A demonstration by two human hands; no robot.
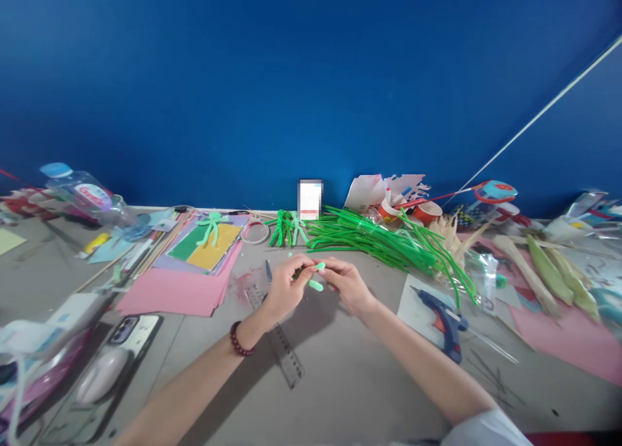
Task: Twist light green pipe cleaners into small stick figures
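Over the middle of the table, my left hand (287, 289) and my right hand (348, 285) meet, the fingers of both pinched around a short, pale green pipe cleaner (316, 286). One fuzzy end shows between the fingertips and another hangs just below them; the rest is hidden by my fingers. Under my left hand and wrist a clear ruler (290, 363) lies slanted on the table. Beyond my hands, small dark green pipe-cleaner figures (282, 229) and a pale green one (299, 228) stand near the wall. To their right spreads a large bundle of green pipe cleaners (369, 238).
A blue glue gun (444, 323) lies on white paper at right, near dried corn husks (549, 268). At left are pink paper (179, 292), a pale green figure (212, 227), a tape roll (254, 232), a phone (136, 336), a mouse (103, 375) and a plastic bottle (87, 190).
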